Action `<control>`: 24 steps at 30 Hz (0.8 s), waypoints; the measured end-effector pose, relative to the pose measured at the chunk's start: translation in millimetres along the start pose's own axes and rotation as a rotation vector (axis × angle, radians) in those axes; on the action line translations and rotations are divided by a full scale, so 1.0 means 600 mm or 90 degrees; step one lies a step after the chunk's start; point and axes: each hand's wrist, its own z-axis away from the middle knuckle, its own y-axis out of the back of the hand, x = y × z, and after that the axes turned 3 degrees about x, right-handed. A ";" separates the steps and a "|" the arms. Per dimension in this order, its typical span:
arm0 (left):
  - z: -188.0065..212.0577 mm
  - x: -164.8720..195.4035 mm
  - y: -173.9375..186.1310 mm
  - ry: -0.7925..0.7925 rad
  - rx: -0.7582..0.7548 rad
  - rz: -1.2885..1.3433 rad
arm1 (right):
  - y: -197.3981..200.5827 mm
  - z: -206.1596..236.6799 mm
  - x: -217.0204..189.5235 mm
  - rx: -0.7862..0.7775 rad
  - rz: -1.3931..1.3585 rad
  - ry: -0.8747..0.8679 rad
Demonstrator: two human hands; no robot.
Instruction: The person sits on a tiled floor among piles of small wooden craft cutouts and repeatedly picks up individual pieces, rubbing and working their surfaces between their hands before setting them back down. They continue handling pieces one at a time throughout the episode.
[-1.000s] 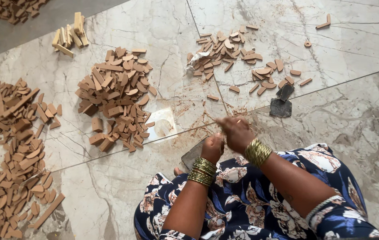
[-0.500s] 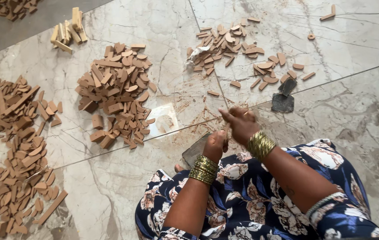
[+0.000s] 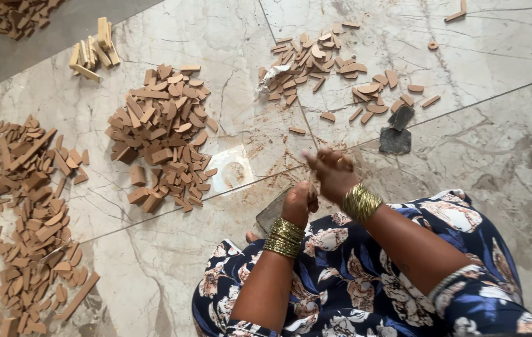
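Person is sitting on the pale veined marble floor (image 3: pixel 503 56), working right over the lap, so both hands are staying close to the body and to the flat dark grey stone slab (image 3: pixel 273 215) poking out just below them, likely a working surface. Left hand (image 3: pixel 298 203) is curling into a fist, fingers together, apparently gripping something small; what it is holding is hidden inside the fist. Right hand (image 3: pixel 333 173) is blurring with motion, fingers bunched around what looks like a thin pale sliver near the fingertips; cannot tell whether it is clamped. Small flat tan wooden pieces are lying sorted by place: a heaped pile (image 3: pixel 163 134) to the left of the hands, a loose scatter (image 3: pixel 334 68) ahead of them, a long spread (image 3: pixel 25 212) at far left, all within arm's reach. A few paler wooden sticks (image 3: pixel 94 50) are sitting apart at top. Two dark grey stone chunks (image 3: pixel 397 131) are resting beside the scatter. A white square scrap (image 3: pixel 231 168) is lying by the pile. The blue floral dress (image 3: pixel 366 287) is covering the legs; the slab is mostly hidden beneath the hands.
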 end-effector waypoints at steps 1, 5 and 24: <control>0.002 -0.002 -0.002 -0.049 -0.034 0.001 | 0.003 -0.007 0.010 -0.030 -0.075 -0.066; -0.001 -0.014 -0.003 0.042 0.060 0.121 | 0.007 -0.012 0.038 0.023 -0.325 -0.127; -0.013 0.011 0.015 0.156 0.025 0.311 | -0.044 -0.003 0.003 0.178 -0.228 0.227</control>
